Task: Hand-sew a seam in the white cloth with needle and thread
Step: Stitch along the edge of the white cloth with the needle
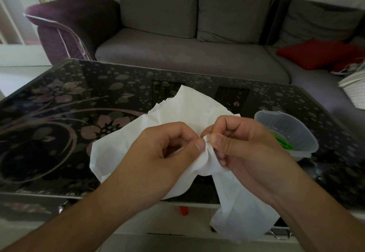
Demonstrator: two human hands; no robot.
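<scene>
Fingers of both hands pinch a gathered fold of thin, crumpled white cloth (pixel 187 113) at the centre of the frame. On the left hand (pixel 167 149) the thumb and curled forefinger close on the fold from the left; on the right hand (pixel 243 143) the thumb lies flat across the fold with the other fingers curled in behind it, so both hands grip the fabric and their thumb tips almost touch. A tiny dark mark shows at the pinch point, too small to tell whether it is a needle; no thread can be made out

This cloth is plain, matte, soft and lightly creased. Its upper part spreads up and back from the hands, with a ragged, peaked top edge, and lies on a dark glass table top with pale pink flower and dot patterns (pixel 59 113). Its lower part droops below the right hand, past the near table edge, toward the lower right of the frame

Right of the hands, on the table, stands a translucent round plastic tub (pixel 286 131) with something bright green inside. Across the top of the frame sits a grey sofa with a purple armrest (pixel 177 54), and a red cushion (pixel 316 54) rests at upper right
</scene>
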